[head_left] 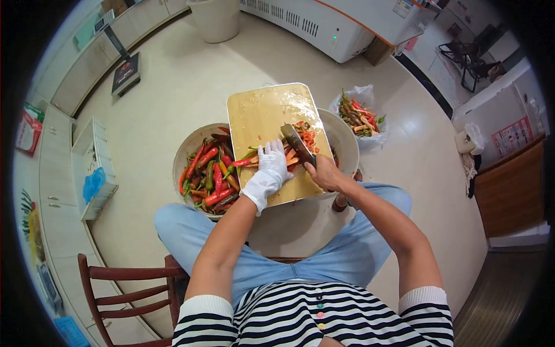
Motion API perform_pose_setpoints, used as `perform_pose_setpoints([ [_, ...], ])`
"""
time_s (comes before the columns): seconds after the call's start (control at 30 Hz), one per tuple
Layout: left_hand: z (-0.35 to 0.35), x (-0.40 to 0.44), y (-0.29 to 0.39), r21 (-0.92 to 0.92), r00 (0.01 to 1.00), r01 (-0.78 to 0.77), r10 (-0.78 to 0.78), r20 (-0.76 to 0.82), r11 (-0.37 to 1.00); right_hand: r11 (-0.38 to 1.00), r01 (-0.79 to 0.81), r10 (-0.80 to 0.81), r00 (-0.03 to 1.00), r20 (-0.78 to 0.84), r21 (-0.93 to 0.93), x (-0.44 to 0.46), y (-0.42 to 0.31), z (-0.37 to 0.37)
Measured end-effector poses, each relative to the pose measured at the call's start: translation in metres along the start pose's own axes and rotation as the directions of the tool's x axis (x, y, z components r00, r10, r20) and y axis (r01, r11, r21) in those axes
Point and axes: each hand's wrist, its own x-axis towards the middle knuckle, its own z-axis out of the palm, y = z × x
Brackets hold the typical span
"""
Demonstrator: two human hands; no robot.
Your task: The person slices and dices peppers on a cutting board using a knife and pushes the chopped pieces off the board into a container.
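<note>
My left hand (pixel 270 172), in a white glove, presses several chili peppers (pixel 244 162) against a yellow cutting board (pixel 260 110). Its fingers are bent over them, partly hiding them. My bare right hand (pixel 325 173) grips the handle of a kitchen knife (pixel 297 142), whose dark blade rests beside the peppers, just right of the glove. Chopped red chili pieces (pixel 309 137) lie along the blade's right side. The board lies across a basin of whole red and green chilies (pixel 214 168) on the left and a second pale basin (pixel 346 139) on the right.
A plastic bag of chilies (pixel 361 115) sits on the floor beyond the right basin. Between my knees runs the edge of a seat, and a wooden chair (pixel 130 289) stands at lower left. A floor scale (pixel 126 74), cabinets (pixel 58 156) and a white bin (pixel 215 22) are farther away.
</note>
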Motion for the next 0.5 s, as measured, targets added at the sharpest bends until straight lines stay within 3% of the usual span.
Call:
perform_pose_setpoints([
  [0.13, 0.013, 0.009, -0.004, 0.009, 0.997, 0.008, -0.007, -0.082, 1.000, 1.000, 0.005, -0.006, 1.000, 0.031, 0.030, -0.003, -0.011, -0.013],
  [0.23, 0.014, 0.011, 0.000, 0.034, 0.999, 0.033, -0.032, -0.026, 0.999, 0.991, 0.135, -0.135, 0.985, -0.107, 0.000, -0.019, -0.022, -0.020],
  [0.5, 0.015, 0.009, 0.002, 0.004, 0.994, 0.081, -0.080, -0.070, 0.997, 0.997, 0.030, -0.023, 0.996, 0.084, -0.075, -0.034, -0.033, -0.040],
])
